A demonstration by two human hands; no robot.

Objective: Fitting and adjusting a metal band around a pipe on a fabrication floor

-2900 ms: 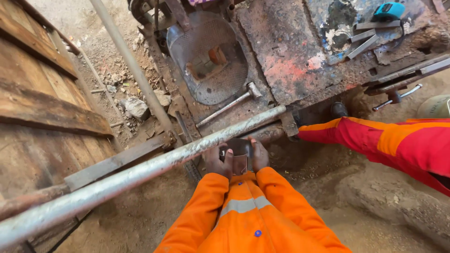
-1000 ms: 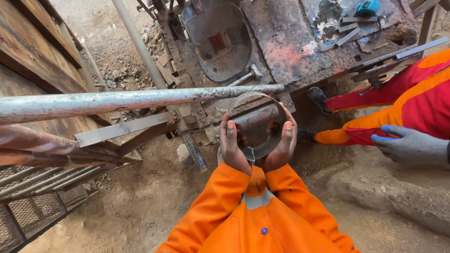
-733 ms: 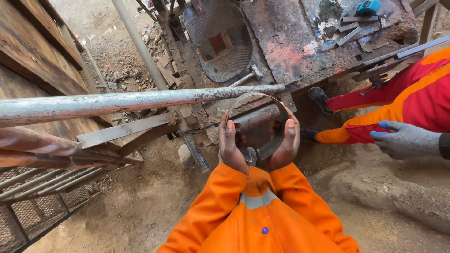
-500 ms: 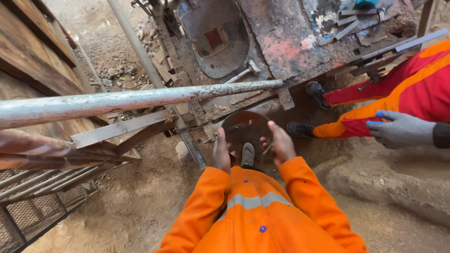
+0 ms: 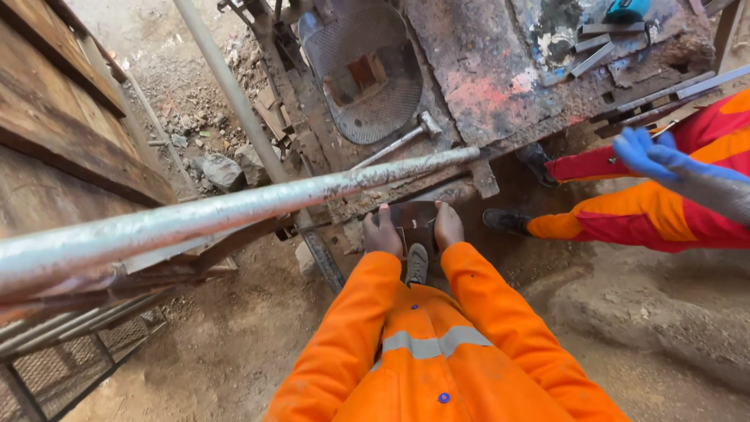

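Observation:
My left hand [image 5: 382, 233] and my right hand [image 5: 448, 225] each grip one side of a dark curved metal piece [image 5: 413, 216], held low in front of me just below the long grey steel pipe [image 5: 258, 205]. Both arms wear orange sleeves. My shoe [image 5: 417, 264] shows between the forearms. A rusty metal workbench [image 5: 500, 78] lies just beyond the pipe.
A hammer [image 5: 406, 137] and a perforated metal seat-shaped pan [image 5: 367, 78] lie on the bench. A co-worker in orange and red sits at the right, with a blue-gloved hand [image 5: 644, 152] raised. Wooden planks [image 5: 55, 117] are at the left, a wire mesh frame [image 5: 70, 355] below.
My hands lowered the curved metal piece from chest height down toward the ground below the pipe. The co-worker's gloved hand rose higher at the right.

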